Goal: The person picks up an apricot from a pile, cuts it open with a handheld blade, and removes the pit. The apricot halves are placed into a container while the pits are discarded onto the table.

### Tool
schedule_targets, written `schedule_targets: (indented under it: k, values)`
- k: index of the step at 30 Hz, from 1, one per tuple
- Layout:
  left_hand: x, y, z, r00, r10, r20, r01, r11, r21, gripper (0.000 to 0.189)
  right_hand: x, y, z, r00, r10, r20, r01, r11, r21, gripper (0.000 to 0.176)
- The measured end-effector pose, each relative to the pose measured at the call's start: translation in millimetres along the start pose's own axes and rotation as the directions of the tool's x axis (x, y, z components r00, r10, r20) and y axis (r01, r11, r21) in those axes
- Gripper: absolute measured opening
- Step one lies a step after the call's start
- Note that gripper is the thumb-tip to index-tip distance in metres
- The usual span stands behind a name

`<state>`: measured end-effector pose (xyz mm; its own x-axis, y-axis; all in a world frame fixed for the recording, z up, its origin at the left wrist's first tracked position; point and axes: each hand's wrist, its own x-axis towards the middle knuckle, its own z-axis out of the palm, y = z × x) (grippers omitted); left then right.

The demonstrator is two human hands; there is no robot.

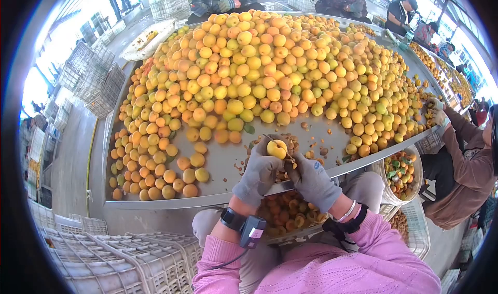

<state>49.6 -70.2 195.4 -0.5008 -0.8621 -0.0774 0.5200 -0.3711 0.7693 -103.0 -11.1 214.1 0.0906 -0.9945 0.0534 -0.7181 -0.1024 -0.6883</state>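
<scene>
My left hand (257,172), in a grey work glove, is closed around a yellow apricot (276,149) over the near edge of the metal table (324,130). The fruit's cut side or pit cannot be made out clearly. Close against it is my right hand (313,184), also gloved, with fingers pinched together. A thin dark piece shows at its fingertips, too small to name. Brown pits and scraps (293,142) lie on the metal just beyond both hands. Opened apricot halves (285,216) fill a container below the table edge, between my knees.
A large apricot heap (249,76) covers much of the table. At the right stands a white bucket (402,175) of fruit and leaves, near a co-worker in a brown top (464,185). Plastic crates (119,265) stand at lower left. Other people work along the far side.
</scene>
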Motion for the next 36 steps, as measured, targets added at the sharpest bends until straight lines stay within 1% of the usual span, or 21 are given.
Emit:
schedule_targets:
  k: [4,6,10,12,13,14,15,19,20,21,22,24,25,27,28,30,31,32,33,34,36]
  values:
    - [-6.8,10.8,13.2,0.998,0.014,0.065,-0.013,1.000,-0.014,0.036,3.3,2.2,-5.6,0.999,-0.014,-0.036,0.019,0.992,0.121,0.022]
    - [-11.3,14.0,29.6,0.995,0.074,0.061,-0.046,0.925,-0.377,0.030,1.0,-6.8,-15.5,0.992,-0.002,-0.127,0.038,0.959,0.281,0.020]
    - [-8.7,6.7,19.3,0.996,0.072,0.050,-0.049,0.931,-0.361,0.031,-2.4,-1.5,-20.7,0.995,-0.001,-0.097,0.029,0.957,0.290,0.020]
    - [-11.3,21.0,11.1,0.985,0.123,0.123,-0.104,0.982,-0.156,0.037,-8.1,-4.5,-31.1,0.992,-0.112,-0.064,0.120,0.982,0.144,0.022]
    - [-11.1,31.9,6.4,0.985,0.123,0.119,-0.103,0.982,-0.159,0.037,-8.9,-2.3,-32.1,0.992,-0.111,-0.060,0.118,0.983,0.143,0.022]
    - [-10.1,45.0,1.2,0.980,0.116,0.164,-0.131,0.988,0.078,0.040,-9.5,-0.6,-33.0,0.993,-0.113,0.016,0.111,0.989,0.101,0.022]
    - [-9.5,52.7,-2.2,0.973,0.101,0.206,-0.163,0.937,0.310,0.044,-9.4,0.4,-33.4,0.989,-0.114,0.091,0.109,0.992,0.056,0.025]
    - [-12.5,50.9,-4.5,0.977,0.055,0.204,-0.136,0.901,0.411,0.047,-10.0,2.0,-26.1,0.985,-0.135,0.103,0.119,0.982,0.145,0.026]
    - [-11.8,34.4,0.6,0.979,0.128,0.156,-0.148,0.981,0.124,0.045,-9.4,-5.5,-31.0,0.989,-0.082,0.122,0.055,0.977,0.207,0.026]
    - [-11.7,22.5,7.0,0.979,0.183,0.090,-0.166,0.971,-0.172,0.043,-8.8,-9.7,-34.0,0.990,-0.030,0.141,-0.008,0.964,0.267,0.027]
    - [-12.6,17.0,14.6,0.978,0.182,0.097,-0.165,0.972,-0.165,0.043,-7.9,-5.8,-30.5,0.991,-0.033,0.131,-0.004,0.963,0.271,0.027]
    - [-16.2,11.1,26.0,0.997,0.070,0.029,-0.063,0.977,-0.204,0.041,-6.2,3.6,-19.6,0.985,-0.146,-0.095,0.168,0.937,0.305,0.032]
    - [-16.9,12.8,26.5,0.997,0.067,0.027,-0.060,0.977,-0.206,0.041,-6.5,5.5,-20.9,0.985,-0.143,-0.092,0.165,0.938,0.306,0.032]
    - [-18.0,18.6,23.5,0.989,0.145,0.033,-0.141,0.986,-0.092,0.039,-7.4,6.2,-27.8,0.995,-0.104,0.015,0.097,0.963,0.253,0.033]
    - [-16.9,23.4,19.9,0.988,0.149,0.031,-0.145,0.985,-0.093,0.039,-6.2,7.7,-29.1,0.994,-0.107,0.017,0.099,0.963,0.251,0.033]
    - [-14.6,35.1,11.9,0.990,0.112,0.088,-0.126,0.977,0.171,0.037,-4.8,10.9,-31.5,0.985,-0.162,0.062,0.144,0.963,0.229,0.033]
    - [-12.5,43.9,9.1,0.990,0.113,0.090,-0.127,0.977,0.172,0.037,-4.6,11.8,-32.0,0.985,-0.162,0.060,0.145,0.963,0.229,0.033]
    - [-10.9,54.1,7.1,0.991,0.073,0.116,-0.118,0.886,0.449,0.036,-5.1,12.5,-31.5,0.981,-0.138,0.132,0.107,0.969,0.223,0.029]
    - [-10.2,59.2,6.3,0.991,0.029,0.129,-0.110,0.718,0.687,0.036,-5.8,13.4,-30.2,0.972,-0.115,0.206,0.070,0.974,0.215,0.028]
    - [-9.5,56.7,4.6,0.991,0.027,0.128,-0.109,0.716,0.689,0.036,-7.2,16.5,-25.5,0.972,-0.115,0.205,0.070,0.974,0.218,0.028]
    - [-9.3,46.1,1.8,0.991,0.089,0.103,-0.133,0.781,0.610,0.038,-10.9,23.2,-14.4,0.989,-0.103,0.103,0.049,0.901,0.431,0.036]
